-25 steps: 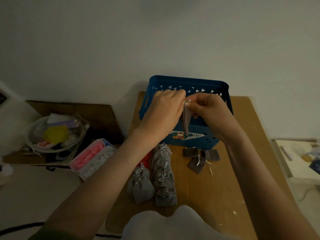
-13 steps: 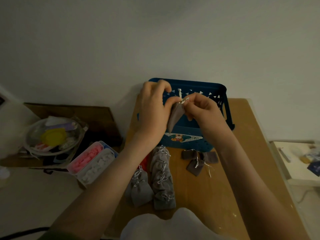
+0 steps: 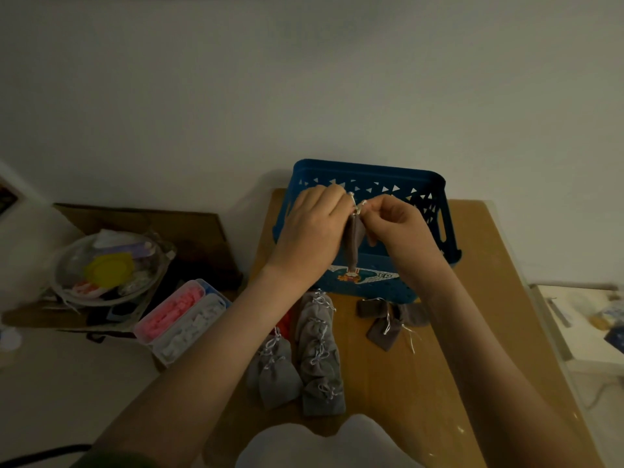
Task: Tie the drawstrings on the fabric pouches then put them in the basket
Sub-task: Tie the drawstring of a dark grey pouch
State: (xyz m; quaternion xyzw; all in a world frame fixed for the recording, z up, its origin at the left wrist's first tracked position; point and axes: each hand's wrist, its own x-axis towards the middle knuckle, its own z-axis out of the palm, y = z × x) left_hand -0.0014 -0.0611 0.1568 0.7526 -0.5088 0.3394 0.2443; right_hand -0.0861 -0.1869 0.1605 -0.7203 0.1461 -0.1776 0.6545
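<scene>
Grey fabric pouch (image 3: 353,244): my left hand (image 3: 310,231), right hand (image 3: 398,228) pinch its drawstrings (image 3: 356,205).
Tying: I'd cinch evenly, snug.

Basket (image 3: 368,173) stands at the far end of the table (image 3: 479,285), against the wall. Above its near wall: held pouch (image 3: 353,241) hanging between left hand (image 3: 310,231) and right hand (image 3: 398,224). Before the basket, just near its front wall: loose pouches (image 3: 385,322), lying on the table. Before it and slightly left: stacked pouches (image 3: 317,349), running toward the near edge. Left of the basket, off the table: compartment box (image 3: 182,319); farther left, bowl (image 3: 108,268).
</scene>
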